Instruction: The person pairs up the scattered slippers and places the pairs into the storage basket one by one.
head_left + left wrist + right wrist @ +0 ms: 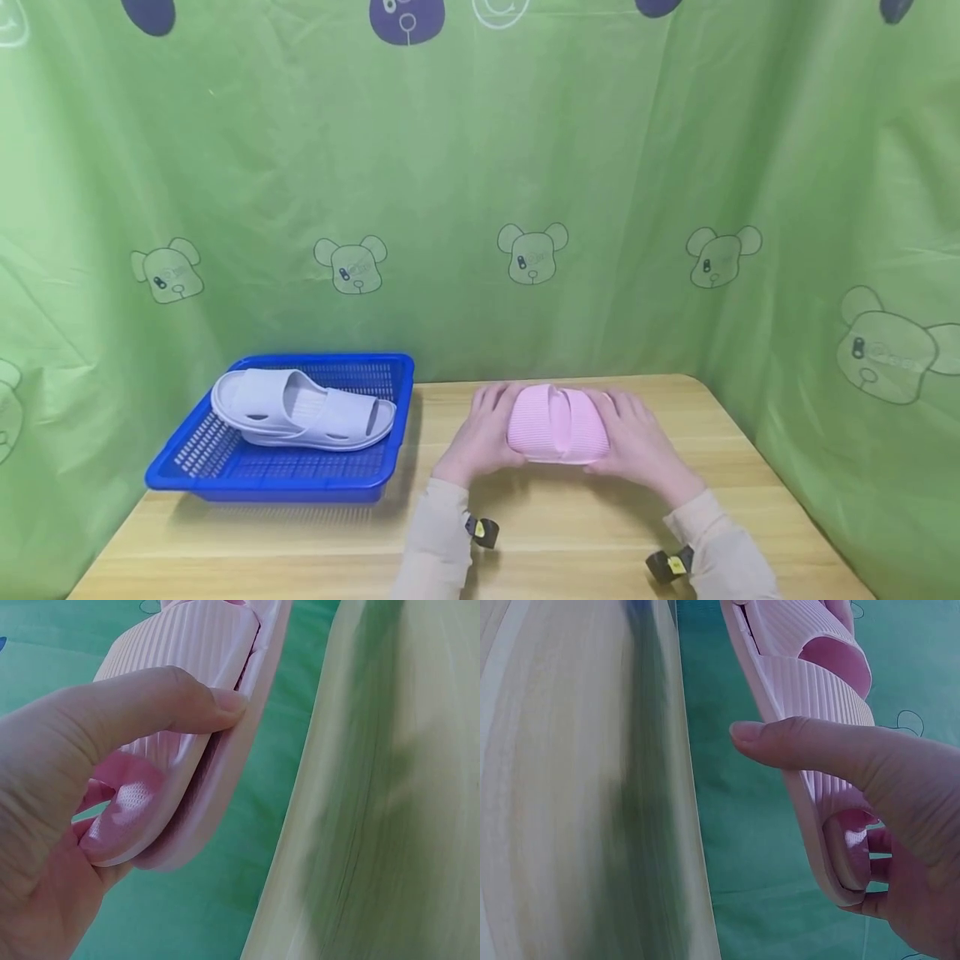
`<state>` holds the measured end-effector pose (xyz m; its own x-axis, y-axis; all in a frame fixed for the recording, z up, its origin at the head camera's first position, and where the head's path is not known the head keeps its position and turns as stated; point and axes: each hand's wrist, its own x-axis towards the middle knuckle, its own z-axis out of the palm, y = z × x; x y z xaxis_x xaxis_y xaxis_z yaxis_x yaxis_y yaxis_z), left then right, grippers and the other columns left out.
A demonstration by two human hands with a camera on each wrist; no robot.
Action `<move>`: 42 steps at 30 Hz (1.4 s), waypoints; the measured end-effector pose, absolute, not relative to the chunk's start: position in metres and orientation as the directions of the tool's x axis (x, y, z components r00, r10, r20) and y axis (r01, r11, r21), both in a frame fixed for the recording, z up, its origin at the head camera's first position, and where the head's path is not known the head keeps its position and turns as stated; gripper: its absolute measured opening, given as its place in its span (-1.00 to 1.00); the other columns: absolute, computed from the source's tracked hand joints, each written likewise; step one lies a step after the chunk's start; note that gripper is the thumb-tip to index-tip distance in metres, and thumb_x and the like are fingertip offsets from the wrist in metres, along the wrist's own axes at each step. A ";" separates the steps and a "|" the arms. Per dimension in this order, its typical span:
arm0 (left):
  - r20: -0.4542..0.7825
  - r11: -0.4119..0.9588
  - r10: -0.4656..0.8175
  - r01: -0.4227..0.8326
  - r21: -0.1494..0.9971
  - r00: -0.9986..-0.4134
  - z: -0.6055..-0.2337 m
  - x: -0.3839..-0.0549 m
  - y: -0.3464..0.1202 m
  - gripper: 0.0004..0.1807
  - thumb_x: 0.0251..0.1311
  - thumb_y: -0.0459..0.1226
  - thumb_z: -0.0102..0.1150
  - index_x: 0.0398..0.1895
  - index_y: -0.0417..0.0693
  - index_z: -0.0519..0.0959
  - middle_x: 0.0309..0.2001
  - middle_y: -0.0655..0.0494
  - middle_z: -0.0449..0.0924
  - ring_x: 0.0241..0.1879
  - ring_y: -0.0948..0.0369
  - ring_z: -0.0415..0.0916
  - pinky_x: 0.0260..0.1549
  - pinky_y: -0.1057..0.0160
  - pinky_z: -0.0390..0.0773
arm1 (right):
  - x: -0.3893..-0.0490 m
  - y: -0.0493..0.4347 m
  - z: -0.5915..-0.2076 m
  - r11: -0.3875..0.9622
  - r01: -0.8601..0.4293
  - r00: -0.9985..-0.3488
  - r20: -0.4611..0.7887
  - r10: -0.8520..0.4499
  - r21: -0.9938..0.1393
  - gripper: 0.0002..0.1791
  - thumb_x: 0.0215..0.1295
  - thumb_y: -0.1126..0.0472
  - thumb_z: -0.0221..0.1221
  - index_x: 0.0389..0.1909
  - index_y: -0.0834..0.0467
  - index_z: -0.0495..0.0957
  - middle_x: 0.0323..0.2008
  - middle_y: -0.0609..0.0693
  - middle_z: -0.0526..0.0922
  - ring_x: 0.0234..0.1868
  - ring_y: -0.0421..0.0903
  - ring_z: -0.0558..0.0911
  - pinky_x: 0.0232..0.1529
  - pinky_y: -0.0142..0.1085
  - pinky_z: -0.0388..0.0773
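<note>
Both hands hold a pair of pink ribbed slippers [558,425] above the right part of the table. The slippers are nested together, one lying against the other, their soles side by side in the left wrist view. My left hand [483,433] grips one end, its thumb across the edge of the slippers [187,645] and its fingers behind. At the opposite end my right hand [637,437] grips them, the thumb over the ribbed strap of the slippers [817,694] and the fingertips under the toe end.
A blue plastic basket [285,483] stands on the left of the wooden table [570,533]. In it lies a pair of light grey-lavender slippers [330,412], stacked and reaching over its left side. A green curtain [465,167] with bear prints encloses the back and sides.
</note>
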<state>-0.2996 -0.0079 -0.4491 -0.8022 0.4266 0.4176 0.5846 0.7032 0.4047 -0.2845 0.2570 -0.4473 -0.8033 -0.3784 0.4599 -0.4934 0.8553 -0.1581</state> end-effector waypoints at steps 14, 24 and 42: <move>0.437 0.726 0.411 0.577 0.374 -0.800 -0.449 -0.299 -0.007 0.26 -0.47 -0.01 0.66 0.44 0.17 0.13 0.31 0.07 0.28 0.33 0.07 0.19 0.36 0.00 0.32 | -0.284 0.258 -0.443 0.856 -0.490 -0.805 0.463 -0.371 -0.166 0.29 -0.59 -0.08 0.59 0.37 0.11 0.24 0.18 0.30 0.39 0.17 0.25 0.39 0.18 0.29 0.35; 0.468 0.773 0.389 0.557 0.304 -0.794 -0.448 -0.301 -0.008 0.21 -0.42 0.14 0.60 0.43 0.20 0.17 0.27 0.10 0.34 0.32 0.08 0.24 0.38 0.01 0.27 | -0.279 0.252 -0.438 0.863 -0.489 -0.782 0.504 -0.367 -0.131 0.27 -0.59 -0.06 0.61 0.35 0.10 0.25 0.14 0.30 0.41 0.12 0.25 0.41 0.09 0.28 0.41; 0.554 0.768 0.369 0.581 0.270 -0.746 -0.426 -0.293 -0.019 0.10 -0.42 0.01 0.62 0.34 0.11 0.27 0.28 0.09 0.35 0.29 0.09 0.24 0.32 0.03 0.37 | -0.281 0.241 -0.437 0.874 -0.482 -0.708 0.612 -0.352 -0.056 0.28 -0.38 -0.15 0.52 0.46 0.10 0.12 0.25 0.35 0.28 0.26 0.32 0.31 0.18 0.33 0.36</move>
<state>-0.2934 -0.0193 -0.4261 -0.7460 0.3692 0.5542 0.5807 0.7680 0.2702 -0.2815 0.2410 -0.4370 -0.7081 -0.3519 0.6122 -0.4824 0.8742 -0.0556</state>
